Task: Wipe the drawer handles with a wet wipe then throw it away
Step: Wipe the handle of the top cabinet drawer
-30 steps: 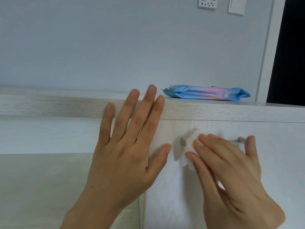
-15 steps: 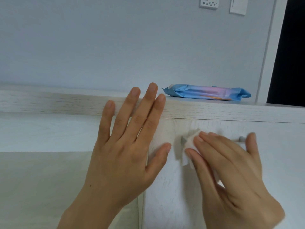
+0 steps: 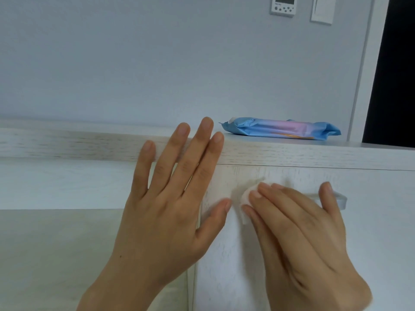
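My right hand [image 3: 296, 232] holds a white wet wipe [image 3: 247, 196] against the grey bar handle [image 3: 340, 199] on the white drawer front [image 3: 370, 243]. The fingers lie over the wipe and the thumb sits above the bar. The hand hides most of the handle, and only its right end shows. My left hand [image 3: 170, 209] lies flat with straight fingers on the left edge of the drawer front, fingertips reaching up over the cabinet's top edge [image 3: 67, 144]. It holds nothing.
A blue and pink pack of wipes [image 3: 280, 129] lies on the cabinet top behind the hands. On the wall above are a thermostat [image 3: 282, 5] and a light switch [image 3: 322, 10]. A dark doorway [image 3: 395, 75] is at the far right.
My right hand has slid the wipe a little to the left along the handle, covering its left end and baring more of its right end. The left hand has stayed in place.
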